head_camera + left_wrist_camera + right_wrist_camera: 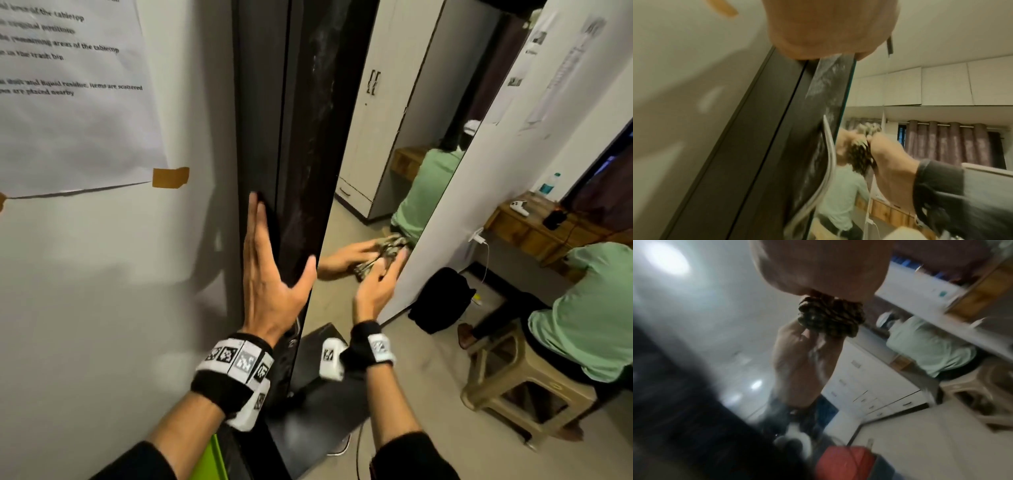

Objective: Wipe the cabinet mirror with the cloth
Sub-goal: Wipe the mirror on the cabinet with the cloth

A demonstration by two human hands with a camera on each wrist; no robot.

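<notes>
The tall cabinet mirror stands on a dark door, which shows white smears along its edge. My left hand lies flat on that dark edge, fingers straight and thumb spread toward the glass. My right hand grips a bunched, dark patterned cloth and presses it against the lower mirror; the glass reflects both hand and cloth. The right wrist view shows the cloth wadded under my right hand. In the left wrist view the cloth sits against the mirror beside a curved metal handle.
A person in a green shirt sits on a beige plastic stool to the right. A black bag lies on the floor near a wooden desk. A taped paper sheet hangs on the white wall at left.
</notes>
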